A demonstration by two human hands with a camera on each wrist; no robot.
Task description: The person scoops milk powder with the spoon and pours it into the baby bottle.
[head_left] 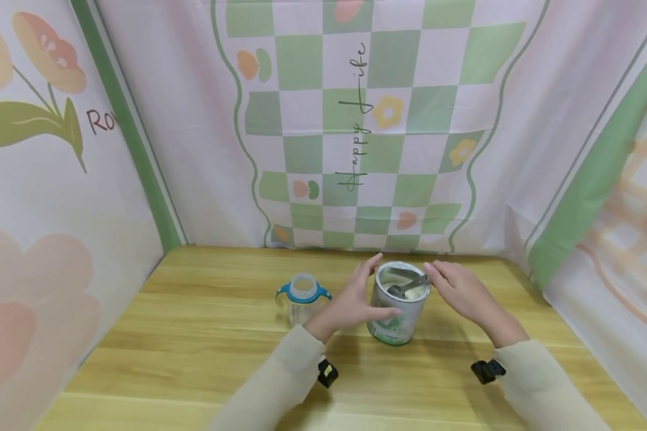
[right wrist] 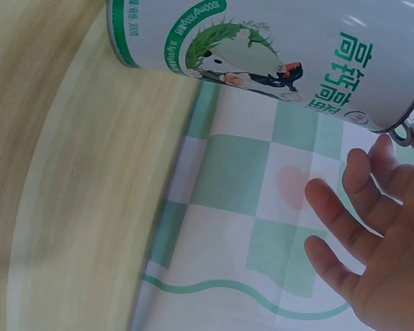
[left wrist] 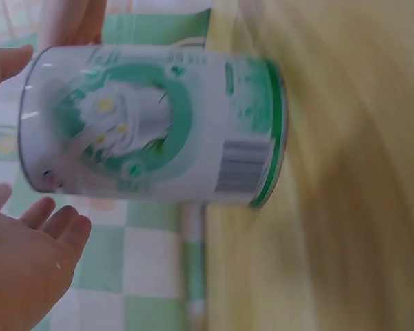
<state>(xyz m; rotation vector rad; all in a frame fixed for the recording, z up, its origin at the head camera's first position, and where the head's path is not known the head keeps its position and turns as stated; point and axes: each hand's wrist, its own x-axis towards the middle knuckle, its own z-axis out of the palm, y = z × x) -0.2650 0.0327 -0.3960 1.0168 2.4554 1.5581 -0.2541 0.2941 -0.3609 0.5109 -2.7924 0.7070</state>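
Near the back edge of the desk (head_left: 194,347), a little right of its middle, an open-topped can (head_left: 408,317) stands upright, with a grey spoon (head_left: 410,287) slanting across its mouth. At the can's right rim the right hand (head_left: 460,293) pinches the ringed end of the spoon's handle between thumb and forefinger, while the left hand (head_left: 350,302) curves wide around the can's left side, its fingers spread. Between the can and the desk's left edge a bottle (head_left: 302,294) with blue handles stands upright, partly behind the left hand's wrist.
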